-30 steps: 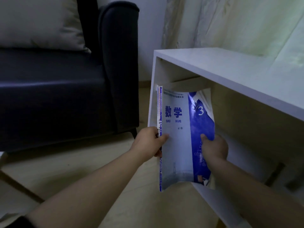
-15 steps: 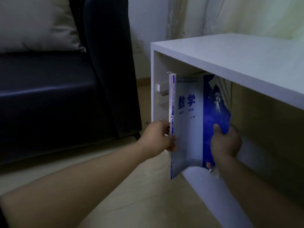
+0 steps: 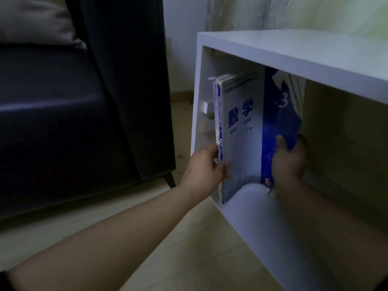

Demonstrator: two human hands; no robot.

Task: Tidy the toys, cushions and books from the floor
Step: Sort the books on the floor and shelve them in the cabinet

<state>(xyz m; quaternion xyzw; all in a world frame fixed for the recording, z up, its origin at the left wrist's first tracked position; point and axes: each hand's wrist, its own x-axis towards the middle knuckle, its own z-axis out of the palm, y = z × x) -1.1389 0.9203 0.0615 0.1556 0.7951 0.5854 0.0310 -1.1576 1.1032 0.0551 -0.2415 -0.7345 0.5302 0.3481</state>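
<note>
Far left: dark armchair (image 3: pixel 63 122) with a pale cushion (image 3: pixel 35 22) on the seat, neither one being handled. Pale wood floor (image 3: pixel 189 248) runs under my arms.

My left hand (image 3: pixel 203 166) is clamped on the spine edge of the books (image 3: pixel 241 133). The thumb lies across the front cover low down and the fingers are tucked behind, out of sight. The books are a thin upright bundle with a blue-and-white maths cover facing me, and a few slimmer ones sit against its left side. Long axis is vertical, spines to the left. They sit inside the white cubby (image 3: pixel 294 51), in its left part near the left wall. The lower left corner looks down on the cubby floor by the front lip. The lower right corner is curled up, so I can't tell if the whole bottom edge is seated.

My right hand (image 3: pixel 289 160) grips the open right edge, thumb on the cover and fingers wrapped behind. Pages fan out above it.

Key relation: the books lie between the two hands, directly ahead, and the left wall is just beyond the left hand. I judge the next move is a short push left and back to stand them against that wall. The left hand is nearer the wall and has to come out first. Small white blocks (image 3: pixel 204 107) on that wall could snag the spines.

A curtain (image 3: pixel 294 11) hangs behind the cubby.
</note>
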